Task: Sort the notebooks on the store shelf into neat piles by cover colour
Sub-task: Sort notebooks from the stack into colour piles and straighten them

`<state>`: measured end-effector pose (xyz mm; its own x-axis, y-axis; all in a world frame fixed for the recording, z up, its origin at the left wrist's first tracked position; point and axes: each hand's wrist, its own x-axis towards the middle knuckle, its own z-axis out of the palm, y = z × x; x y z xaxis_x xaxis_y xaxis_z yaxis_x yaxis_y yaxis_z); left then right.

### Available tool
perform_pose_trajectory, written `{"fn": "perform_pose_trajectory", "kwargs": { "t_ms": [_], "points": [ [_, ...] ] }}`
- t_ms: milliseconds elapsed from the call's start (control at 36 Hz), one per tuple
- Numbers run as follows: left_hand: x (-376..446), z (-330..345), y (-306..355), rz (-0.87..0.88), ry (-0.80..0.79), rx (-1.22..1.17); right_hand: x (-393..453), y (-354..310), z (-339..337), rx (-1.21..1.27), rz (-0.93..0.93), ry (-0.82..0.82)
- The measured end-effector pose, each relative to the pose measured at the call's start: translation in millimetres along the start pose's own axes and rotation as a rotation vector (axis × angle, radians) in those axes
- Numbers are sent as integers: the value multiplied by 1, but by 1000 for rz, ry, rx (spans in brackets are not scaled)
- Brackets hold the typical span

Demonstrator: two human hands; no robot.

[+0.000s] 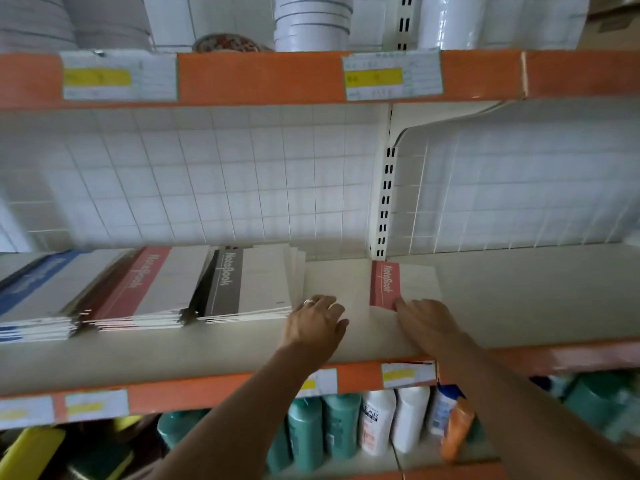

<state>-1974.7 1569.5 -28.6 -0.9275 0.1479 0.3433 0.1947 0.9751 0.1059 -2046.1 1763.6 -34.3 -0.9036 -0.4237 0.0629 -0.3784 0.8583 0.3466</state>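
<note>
Your right hand (424, 322) rests flat, fingers spread, on a lone red notebook (384, 285) mid-shelf (519, 296); your left hand (317, 320) lies open, empty, beside the grey pile (242, 282); red pile (145, 285) and blue pile (34, 289) sit toward the left edge; next, likely carry it to the red pile.

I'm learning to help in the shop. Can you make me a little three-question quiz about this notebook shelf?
1. True or false: the lone red notebook lies on the red pile.
2. Which pile is nearest the left hand: A blue, B red, C grey?
3. The right hand touches the lone notebook's ___ corner.

Key: 1 false, it lies apart on the shelf. 2 C, the grey pile. 3 near.
</note>
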Motion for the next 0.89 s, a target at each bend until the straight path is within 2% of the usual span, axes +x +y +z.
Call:
{"fn": "perform_pose_trajectory", "kwargs": {
  "t_ms": [139,250,444,667,750,889],
  "points": [
    [0,-11,-4,74,136,13,-4,2,-2,118,48,-16],
    [-1,-24,-15,95,237,46,-3,-5,-22,96,56,132],
    [-20,-55,-66,4,258,172,1,-48,-92,285,-49,278],
    [-62,-99,-167,-131,245,254,26,-155,-163,239,-196,372],
    [-79,-113,-209,-219,177,329,39,-203,-178,264,-280,412],
    [-100,-130,-267,-320,195,345,55,-272,-196,309,-377,414]
  ]
}}
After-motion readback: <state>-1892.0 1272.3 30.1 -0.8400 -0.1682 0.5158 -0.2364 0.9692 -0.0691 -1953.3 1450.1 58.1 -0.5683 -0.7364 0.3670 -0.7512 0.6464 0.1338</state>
